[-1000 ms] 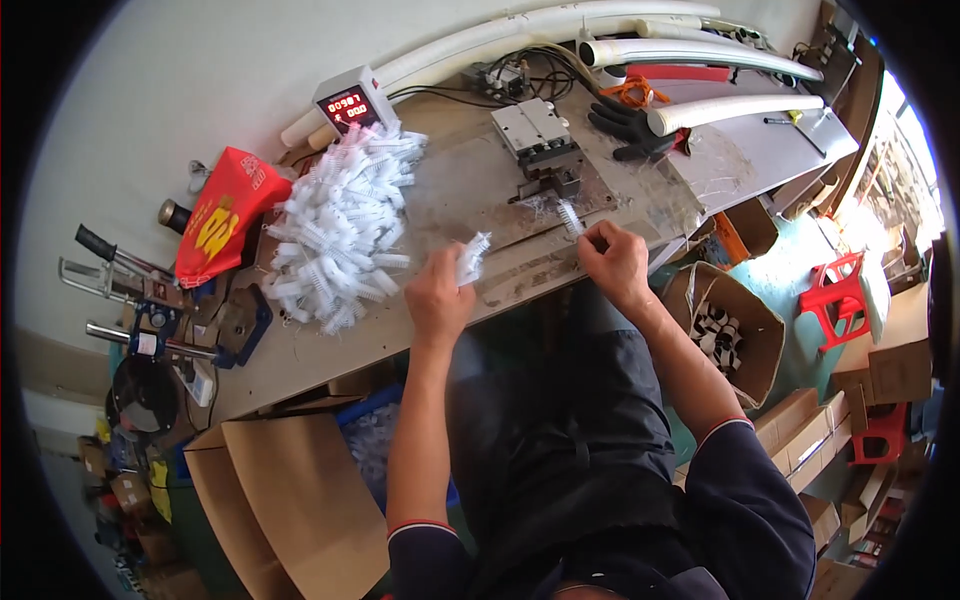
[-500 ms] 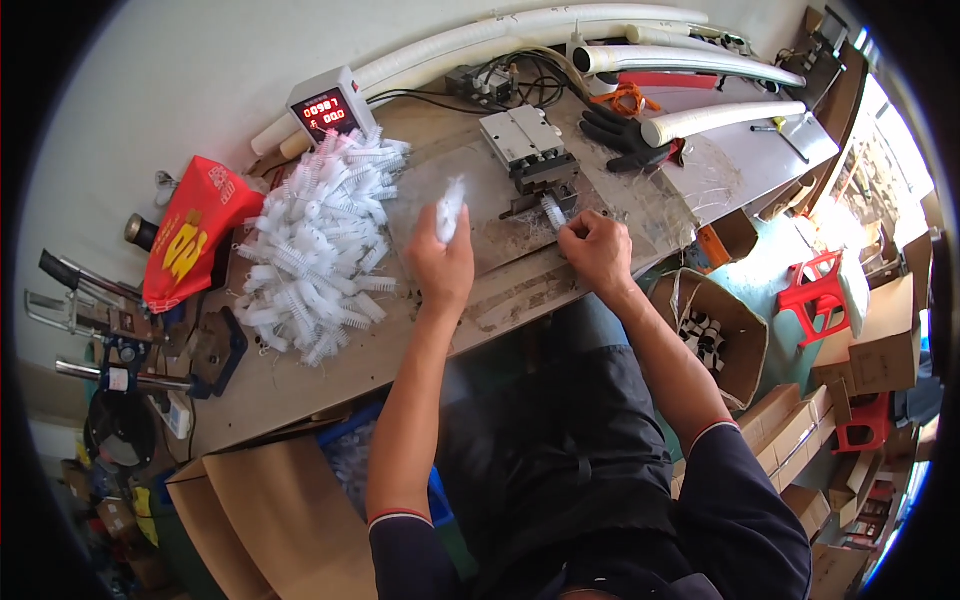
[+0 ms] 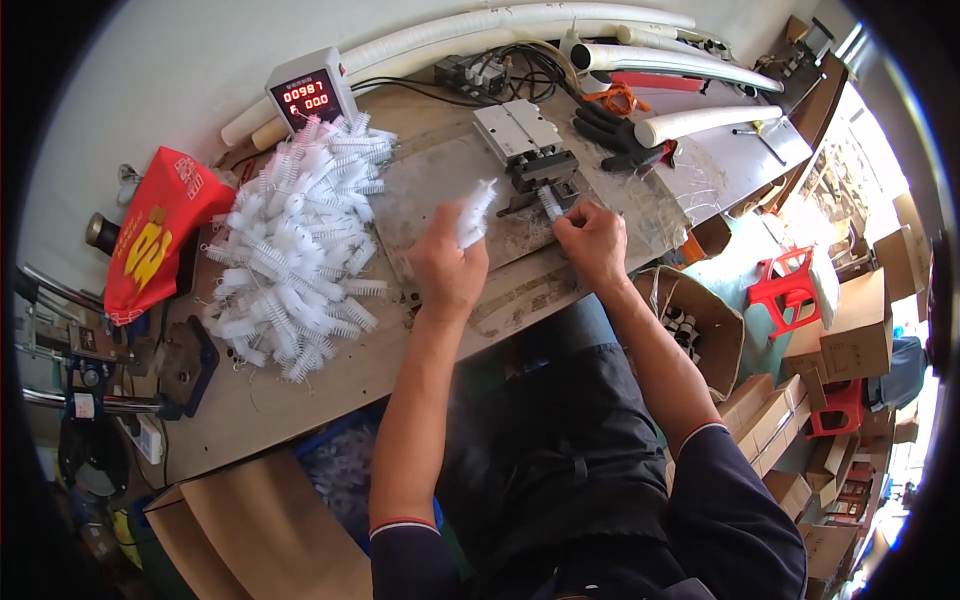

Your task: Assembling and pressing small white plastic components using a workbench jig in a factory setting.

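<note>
My left hand (image 3: 450,265) is closed around one or more small white bristle brushes (image 3: 477,212), their bristles sticking up past the thumb. To its right, my right hand (image 3: 593,245) pinches the near end of another white brush (image 3: 549,203). That brush's far end sits at the jaws of a small grey metal clamping machine (image 3: 522,138) on the bench. Left of my hands lies a big heap of similar white brushes (image 3: 290,245), with thin wire ends showing. My fingers hide the pinched end.
Behind the heap stands a counter box with a red display (image 3: 308,95). A red bag (image 3: 165,235) and a metal fixture (image 3: 100,385) are at left. Black gloves (image 3: 615,137) and white tubes (image 3: 700,123) lie at the back right. Cardboard boxes (image 3: 720,320) stand below the bench.
My left hand has moved right, closer to the machine, with its brushes. My right hand has edged toward the jaws with its brush. The whole view has shifted slightly.
</note>
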The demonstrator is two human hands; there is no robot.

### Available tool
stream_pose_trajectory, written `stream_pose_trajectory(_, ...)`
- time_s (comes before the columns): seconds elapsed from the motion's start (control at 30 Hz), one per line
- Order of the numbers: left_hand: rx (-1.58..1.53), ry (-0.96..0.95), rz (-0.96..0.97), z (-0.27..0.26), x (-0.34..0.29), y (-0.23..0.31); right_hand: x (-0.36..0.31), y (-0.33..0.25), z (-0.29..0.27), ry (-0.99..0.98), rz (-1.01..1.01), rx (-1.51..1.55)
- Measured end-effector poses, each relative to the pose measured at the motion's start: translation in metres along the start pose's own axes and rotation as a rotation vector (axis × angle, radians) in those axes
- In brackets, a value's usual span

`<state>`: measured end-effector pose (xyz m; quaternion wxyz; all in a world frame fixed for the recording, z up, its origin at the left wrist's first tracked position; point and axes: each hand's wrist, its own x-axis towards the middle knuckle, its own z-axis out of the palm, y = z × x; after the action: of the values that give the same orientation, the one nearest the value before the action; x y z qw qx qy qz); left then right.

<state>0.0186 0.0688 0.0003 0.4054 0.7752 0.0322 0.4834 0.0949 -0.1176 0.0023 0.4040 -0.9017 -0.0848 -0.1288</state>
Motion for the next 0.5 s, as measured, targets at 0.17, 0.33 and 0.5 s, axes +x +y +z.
stream_pose_trajectory(0.17, -0.005, 0.006, 0.008, -0.0016, -0.0012, -0.0042, 0.0057, -0.0059, -0.0024, -0.098, 0.078, 0.038)
stream_pose_trajectory(0.33, 0.004, -0.006, 0.015, -0.0012, -0.002, -0.0047, 0.0092, -0.0005, -0.0027, -0.128, 0.107, 0.142)
stream_pose_trajectory(0.5, 0.016, -0.004, 0.007, -0.0014, -0.002, -0.007, 0.0085, -0.0043, -0.0032, -0.117, 0.09, 0.143)
